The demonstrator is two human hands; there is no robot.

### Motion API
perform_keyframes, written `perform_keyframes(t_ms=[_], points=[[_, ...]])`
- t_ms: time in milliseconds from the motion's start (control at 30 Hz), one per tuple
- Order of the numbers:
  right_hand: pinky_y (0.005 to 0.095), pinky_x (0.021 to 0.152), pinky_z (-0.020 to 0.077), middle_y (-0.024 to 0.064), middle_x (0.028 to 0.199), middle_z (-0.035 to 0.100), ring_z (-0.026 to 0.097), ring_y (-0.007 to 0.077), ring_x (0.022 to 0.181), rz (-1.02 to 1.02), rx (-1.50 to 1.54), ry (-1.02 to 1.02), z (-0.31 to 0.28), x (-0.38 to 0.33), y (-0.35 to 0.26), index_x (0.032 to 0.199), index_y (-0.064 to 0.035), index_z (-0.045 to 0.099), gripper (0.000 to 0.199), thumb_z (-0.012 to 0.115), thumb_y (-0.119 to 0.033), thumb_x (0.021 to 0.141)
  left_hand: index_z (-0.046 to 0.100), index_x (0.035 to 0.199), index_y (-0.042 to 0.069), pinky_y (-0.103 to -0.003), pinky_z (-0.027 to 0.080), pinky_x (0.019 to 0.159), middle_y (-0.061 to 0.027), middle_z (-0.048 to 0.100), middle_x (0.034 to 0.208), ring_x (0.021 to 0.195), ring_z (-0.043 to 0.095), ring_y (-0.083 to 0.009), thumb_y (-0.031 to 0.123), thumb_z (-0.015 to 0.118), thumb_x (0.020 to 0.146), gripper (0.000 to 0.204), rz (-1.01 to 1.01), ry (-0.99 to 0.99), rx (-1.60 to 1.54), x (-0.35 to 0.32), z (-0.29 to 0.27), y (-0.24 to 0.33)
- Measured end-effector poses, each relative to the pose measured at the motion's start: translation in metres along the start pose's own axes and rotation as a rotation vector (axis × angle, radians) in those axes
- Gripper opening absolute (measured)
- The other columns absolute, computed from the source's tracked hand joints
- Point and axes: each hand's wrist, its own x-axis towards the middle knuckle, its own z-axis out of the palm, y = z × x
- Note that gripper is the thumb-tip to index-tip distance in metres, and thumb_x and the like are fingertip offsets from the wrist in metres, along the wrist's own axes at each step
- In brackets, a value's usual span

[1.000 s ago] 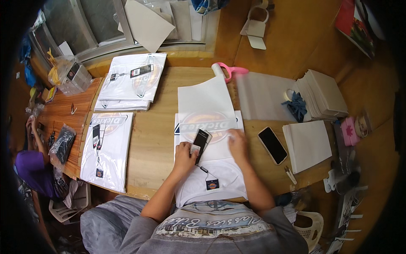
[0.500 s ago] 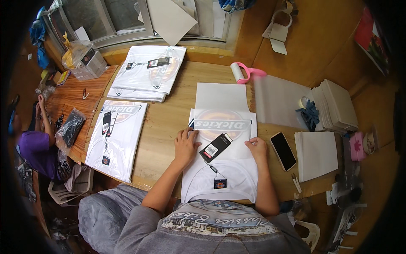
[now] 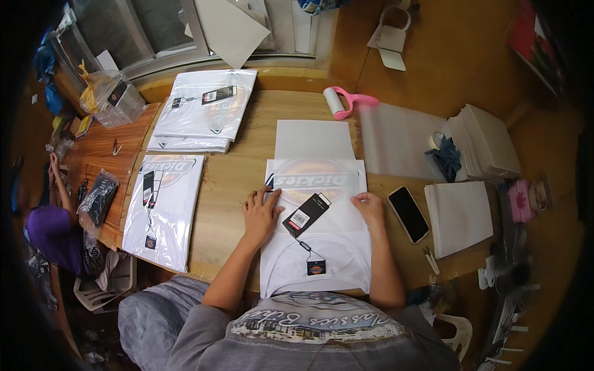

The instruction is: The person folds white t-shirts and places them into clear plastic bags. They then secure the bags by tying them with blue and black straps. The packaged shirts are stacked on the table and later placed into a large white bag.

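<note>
A folded white T-shirt (image 3: 315, 247) with a printed logo lies in front of me, its neckline toward my body. Over the logo rests a translucent sheet (image 3: 312, 137) that reaches past the shirt's far edge. A black hang tag (image 3: 306, 214) lies on top, joined by a cord to a small dark square tag (image 3: 316, 267). My left hand (image 3: 261, 213) is spread flat at the shirt's left edge, fingertips by the sheet's border. At the right edge my right hand (image 3: 370, 209) has thumb and finger pinched together on the sheet's side; whatever lies between them is too small to see.
Bagged white shirts (image 3: 201, 114) and another (image 3: 164, 210) lie left. Right are a phone (image 3: 408, 214), white sheets (image 3: 459, 216), tweezers (image 3: 431, 260), clear bags (image 3: 396, 142) and a pink-handled roller (image 3: 340, 102). A person in purple (image 3: 54, 238) sits far left.
The whole view has shifted slightly, so the table things appear a little further left. Both hands keep nearly the same places on the shirt and sheet.
</note>
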Motion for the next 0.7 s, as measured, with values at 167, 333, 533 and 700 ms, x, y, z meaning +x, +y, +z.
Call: perform_keyframes(t_ms=[167, 333, 533, 700], points=[[0.0295, 0.069, 0.0398, 0.0095, 0.082, 0.050, 0.047, 0.0183, 0.079, -0.292, -0.247, 0.286, 0.015, 0.006, -0.003, 0.099, -0.0032, 0.051, 0.043, 0.068, -0.009, 0.060, 0.047, 0.110, 0.016, -0.042, 0.029, 0.080, -0.0058, 0.040, 0.112, 0.102, 0.035, -0.0295, 0.029, 0.052, 0.074, 0.038, 0.012, 0.027, 0.025, 0.003, 0.003, -0.001], [0.0278, 0.060, 0.0402, 0.0065, 0.070, 0.048, 0.047, 0.0158, 0.067, -0.136, -0.054, 0.156, 0.023, 0.022, -0.004, 0.108, -0.0060, 0.045, 0.050, 0.064, -0.001, 0.061, 0.048, 0.109, 0.016, -0.042, 0.029, 0.079, -0.0065, 0.041, 0.111, 0.101, 0.035, -0.0299, 0.029, 0.053, 0.074, 0.038, 0.031, 0.050, 0.037, 0.009, 0.005, -0.003], [0.0300, 0.060, 0.0399, 0.0074, 0.069, 0.048, 0.047, 0.0187, 0.066, -0.092, -0.122, 0.171, 0.020, 0.026, -0.003, 0.109, -0.0091, 0.044, 0.049, 0.061, 0.001, 0.064, 0.048, 0.110, 0.019, -0.042, 0.029, 0.079, -0.0049, 0.041, 0.110, 0.101, 0.035, -0.0288, 0.027, 0.056, 0.072, 0.040, 0.023, 0.019, -0.019, 0.018, 0.008, -0.003], [0.0442, 0.083, 0.0331, 0.0132, 0.109, 0.044, 0.039, 0.0290, 0.104, -0.045, -0.665, 0.174, -0.038, -0.007, -0.023, 0.114, -0.0155, 0.041, 0.056, 0.066, -0.020, 0.064, 0.048, 0.110, 0.019, -0.042, 0.030, 0.079, -0.0041, 0.040, 0.111, 0.102, 0.035, -0.0275, 0.027, 0.057, 0.071, 0.041, -0.005, 0.000, -0.036, 0.015, 0.004, -0.007]])
